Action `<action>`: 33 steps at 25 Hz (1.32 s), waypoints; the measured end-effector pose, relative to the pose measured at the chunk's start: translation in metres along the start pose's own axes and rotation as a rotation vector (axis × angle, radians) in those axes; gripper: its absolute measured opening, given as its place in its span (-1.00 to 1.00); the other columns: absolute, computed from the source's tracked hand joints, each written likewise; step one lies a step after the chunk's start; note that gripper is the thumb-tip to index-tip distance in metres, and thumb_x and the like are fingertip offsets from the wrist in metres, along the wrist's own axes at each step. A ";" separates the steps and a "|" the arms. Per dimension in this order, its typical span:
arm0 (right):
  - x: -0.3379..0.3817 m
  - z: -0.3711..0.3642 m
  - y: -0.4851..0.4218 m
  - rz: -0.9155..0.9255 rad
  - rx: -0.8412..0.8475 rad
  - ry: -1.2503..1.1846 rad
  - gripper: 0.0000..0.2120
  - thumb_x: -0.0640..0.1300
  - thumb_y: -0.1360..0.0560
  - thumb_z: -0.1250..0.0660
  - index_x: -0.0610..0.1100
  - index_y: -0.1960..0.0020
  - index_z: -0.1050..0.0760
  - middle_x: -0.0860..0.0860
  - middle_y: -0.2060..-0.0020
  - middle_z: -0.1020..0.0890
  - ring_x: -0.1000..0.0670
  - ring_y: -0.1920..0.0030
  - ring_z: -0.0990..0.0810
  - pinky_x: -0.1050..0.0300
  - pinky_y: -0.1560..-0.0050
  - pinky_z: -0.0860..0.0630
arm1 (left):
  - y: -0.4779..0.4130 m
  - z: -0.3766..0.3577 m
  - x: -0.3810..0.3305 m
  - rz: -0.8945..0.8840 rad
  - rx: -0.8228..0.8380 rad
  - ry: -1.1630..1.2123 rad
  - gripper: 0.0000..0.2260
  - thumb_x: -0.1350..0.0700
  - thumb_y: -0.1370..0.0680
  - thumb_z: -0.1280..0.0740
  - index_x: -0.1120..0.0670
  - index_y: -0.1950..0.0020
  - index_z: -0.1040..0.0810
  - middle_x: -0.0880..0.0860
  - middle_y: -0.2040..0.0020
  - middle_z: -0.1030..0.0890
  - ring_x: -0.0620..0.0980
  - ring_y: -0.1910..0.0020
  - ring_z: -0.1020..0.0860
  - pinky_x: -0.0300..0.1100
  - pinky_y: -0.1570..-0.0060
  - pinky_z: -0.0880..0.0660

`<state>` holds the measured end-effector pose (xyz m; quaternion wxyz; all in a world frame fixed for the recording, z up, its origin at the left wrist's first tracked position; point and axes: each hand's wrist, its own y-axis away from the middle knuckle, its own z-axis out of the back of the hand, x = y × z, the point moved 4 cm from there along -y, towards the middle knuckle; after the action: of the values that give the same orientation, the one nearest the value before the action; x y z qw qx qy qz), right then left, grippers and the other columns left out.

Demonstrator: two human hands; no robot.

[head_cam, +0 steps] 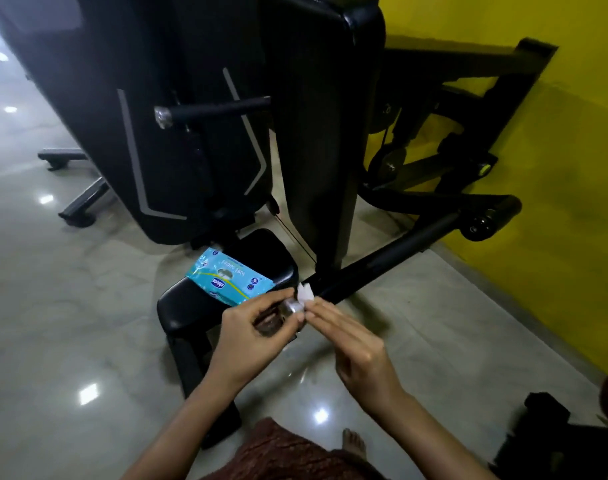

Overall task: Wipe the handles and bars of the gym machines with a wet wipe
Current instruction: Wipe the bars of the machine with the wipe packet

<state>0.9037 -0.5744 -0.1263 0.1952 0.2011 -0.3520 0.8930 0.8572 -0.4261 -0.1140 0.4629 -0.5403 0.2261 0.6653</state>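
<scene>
A long black handle bar [392, 258] of the gym machine slants toward me and ends in a chrome cap [290, 307]. My left hand [257, 327] curls its fingers round that cap end. My right hand [351, 344] pinches a small white wet wipe [305, 293] against the bar just behind the cap. A teal pack of wet wipes [228, 277] lies on the black padded seat [261, 251] just left of my hands. A second handle bar [212, 110] with a chrome end juts out higher up on the machine.
The tall black back pad [316, 116] and the weight-stack shroud [129, 109] stand behind the seat. A yellow wall [555, 237] runs along the right. Glossy floor tiles [53, 306] lie to the left. Another dark machine part [551, 434] sits at lower right, and my bare foot [353, 441] shows below.
</scene>
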 end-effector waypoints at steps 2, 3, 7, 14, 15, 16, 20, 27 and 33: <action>-0.020 0.019 0.011 0.014 -0.016 0.050 -0.55 -0.51 -0.38 -0.14 -0.30 -0.22 -0.48 -0.11 -0.24 -0.50 0.04 -0.35 -0.39 0.07 -0.31 -0.39 | 0.005 -0.002 -0.003 -0.018 -0.066 -0.041 -0.64 -0.08 -0.34 -0.44 0.09 -0.05 -0.63 -0.17 0.07 -0.64 -0.30 0.11 -0.61 -0.48 0.05 -0.46; -0.033 0.035 0.012 -0.023 -0.071 0.045 -0.54 -0.50 -0.36 -0.16 -0.28 -0.22 -0.47 -0.11 -0.23 -0.50 0.08 -0.35 -0.38 0.11 -0.29 -0.41 | 0.007 -0.005 -0.004 -0.004 -0.107 -0.052 -0.63 -0.09 -0.34 -0.41 0.07 -0.06 -0.62 -0.16 0.06 -0.64 -0.32 0.10 -0.60 -0.49 0.05 -0.45; -0.047 0.068 -0.017 -0.067 -0.284 -0.032 -0.60 -0.41 -0.44 -0.18 -0.32 -0.26 -0.42 -0.23 -0.26 -0.46 0.04 -0.36 -0.37 0.19 -0.34 -0.35 | 0.019 -0.023 -0.016 0.039 -0.333 -0.134 -0.68 0.12 -0.37 -0.38 0.15 -0.10 -0.61 -0.14 0.14 -0.62 -0.42 0.17 -0.56 -0.55 0.11 -0.42; -0.054 0.019 -0.033 0.293 0.209 0.164 -0.49 -0.39 -0.37 -0.02 -0.33 -0.27 -0.45 -0.21 -0.24 -0.52 -0.17 -0.31 -0.42 0.00 -0.41 -0.11 | 0.027 -0.038 -0.030 -0.082 -0.417 -0.498 -0.67 0.08 -0.46 -0.27 0.24 -0.10 -0.60 0.11 -0.08 -0.63 -0.16 -0.11 -0.51 -0.41 -0.19 -0.38; -0.067 0.027 -0.033 0.274 0.194 0.182 -0.49 -0.40 -0.36 0.01 -0.34 -0.23 -0.47 -0.22 -0.21 -0.54 -0.19 -0.29 -0.43 0.00 -0.40 -0.10 | 0.026 -0.039 -0.029 -0.119 -0.418 -0.540 -0.68 0.09 -0.47 -0.24 0.25 -0.09 -0.61 0.14 -0.08 -0.62 -0.11 -0.12 -0.51 -0.32 -0.24 -0.36; -0.082 0.036 -0.032 0.214 0.169 0.199 -0.48 -0.41 -0.35 0.03 -0.35 -0.22 -0.48 -0.23 -0.20 -0.54 -0.19 -0.30 -0.40 0.00 -0.41 -0.09 | 0.024 -0.040 -0.026 -0.155 -0.415 -0.573 -0.69 0.10 -0.47 -0.23 0.26 -0.07 -0.61 0.16 -0.08 -0.62 -0.07 -0.14 -0.50 -0.25 -0.28 -0.33; -0.129 0.077 -0.025 -0.135 0.009 0.208 -0.44 -0.44 -0.31 0.02 -0.35 -0.27 -0.42 -0.26 -0.25 -0.48 -0.21 -0.34 -0.35 0.14 -0.45 0.00 | 0.021 -0.051 -0.025 -0.277 -0.391 -0.674 -0.68 0.08 -0.48 -0.26 0.30 -0.05 -0.61 0.20 -0.04 -0.63 0.03 -0.15 -0.50 -0.05 -0.31 -0.32; -0.073 0.024 -0.045 0.179 0.210 0.104 -0.64 -0.13 -0.60 -0.05 -0.27 -0.27 -0.43 -0.17 -0.23 -0.52 -0.10 -0.33 -0.33 0.02 -0.41 -0.11 | 0.015 -0.068 -0.031 -0.380 -0.408 -0.910 -0.72 0.09 -0.49 -0.27 0.28 0.01 -0.63 0.21 0.03 -0.65 0.07 -0.08 -0.52 0.06 -0.29 -0.29; -0.181 0.091 -0.040 0.120 0.194 0.109 -0.47 -0.53 -0.26 -0.06 -0.38 -0.19 -0.49 -0.27 -0.16 -0.55 -0.14 -0.25 -0.41 0.20 -0.42 -0.17 | -0.008 -0.117 -0.037 -0.372 -0.401 -0.999 -0.71 0.09 -0.49 -0.27 0.27 -0.01 -0.63 0.20 0.01 -0.65 0.15 0.01 -0.63 0.02 -0.19 -0.38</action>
<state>1.0965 -0.6492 -0.1327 0.1397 0.1490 -0.2643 0.9426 0.9232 -0.5300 -0.1145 0.5113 -0.2681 -0.2502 0.7773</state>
